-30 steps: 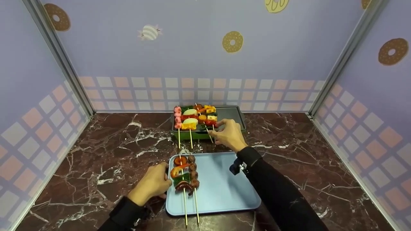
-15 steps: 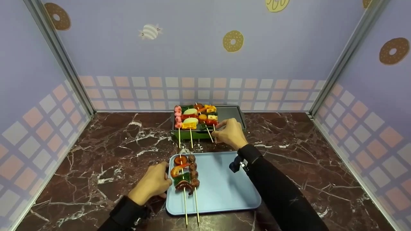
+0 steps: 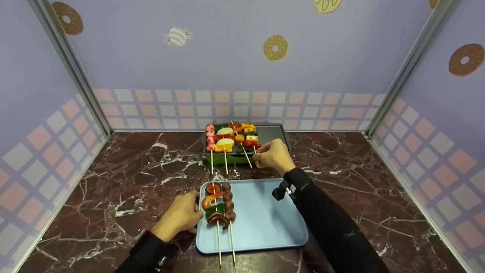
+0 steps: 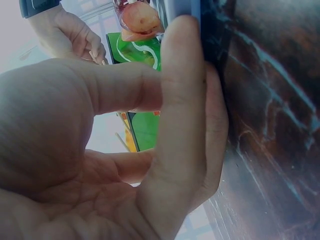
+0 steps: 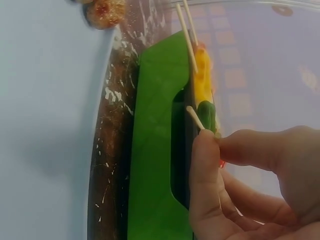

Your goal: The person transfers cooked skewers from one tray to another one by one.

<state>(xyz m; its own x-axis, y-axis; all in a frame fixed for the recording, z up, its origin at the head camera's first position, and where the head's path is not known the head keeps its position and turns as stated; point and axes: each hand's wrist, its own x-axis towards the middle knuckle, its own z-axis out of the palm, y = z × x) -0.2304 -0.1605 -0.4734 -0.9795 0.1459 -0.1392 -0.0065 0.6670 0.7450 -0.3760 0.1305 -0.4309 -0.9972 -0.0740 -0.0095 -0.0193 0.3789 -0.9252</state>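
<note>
My right hand [image 3: 273, 156] pinches the stick of the rightmost food skewer [image 3: 252, 144] between thumb and fingertips, at the front of a green grill [image 3: 238, 159] with a dark top. Several other skewers lie side by side on the grill's left part, among them a pink one [image 3: 210, 138] and one with white and yellow pieces [image 3: 224, 146]. My left hand [image 3: 181, 214] holds the left edge of a light blue tray [image 3: 265, 216], fingers curled at its rim. On the tray's left side lie a meatball skewer [image 3: 229, 206] and a mixed skewer [image 3: 214, 209], sticks jutting over the front edge.
The grill stands behind the tray, close to the tiled back wall [image 3: 242, 98]. Dark marbled tabletop [image 3: 125, 182] surrounds both. Patterned side walls [image 3: 447, 151] close off the left and right. The right forearm reaches over the tray's right part.
My right hand has shifted slightly to the right, and the front end of the pinched skewer has moved with it. The left hand and tray have stayed in place.
</note>
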